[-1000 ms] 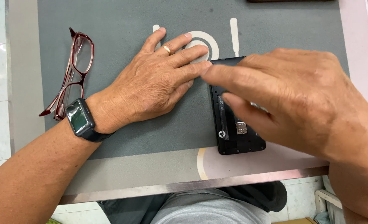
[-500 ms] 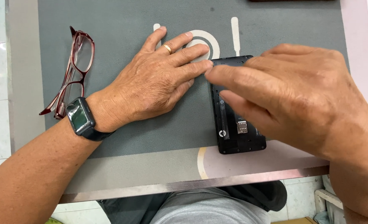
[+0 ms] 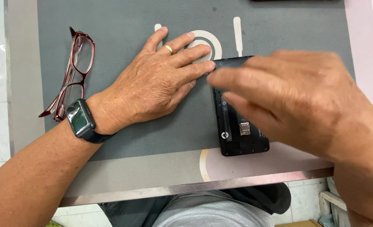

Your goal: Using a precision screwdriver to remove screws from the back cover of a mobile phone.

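A black opened phone [image 3: 241, 134] lies back side up on the grey work mat [image 3: 123, 33], its inner parts and a small card slot showing. My left hand [image 3: 161, 84] rests flat on the mat, fingers apart, fingertips touching the phone's upper left edge; it wears a ring and a dark wristwatch [image 3: 82, 120]. My right hand [image 3: 287, 98] hovers over the phone's upper part, blurred, fingers pointing left toward the left fingertips. Whether it pinches anything is hidden.
Dark red glasses [image 3: 73, 71] lie folded at the mat's left edge. White printed shapes, a ring [image 3: 213, 44] and bars, mark the mat. The table's metal front edge [image 3: 195, 187] runs just above my lap. A dark object sits at the top edge.
My right hand has shifted slightly up and left over the phone and is now blurred. The left hand and the phone have stayed in place.
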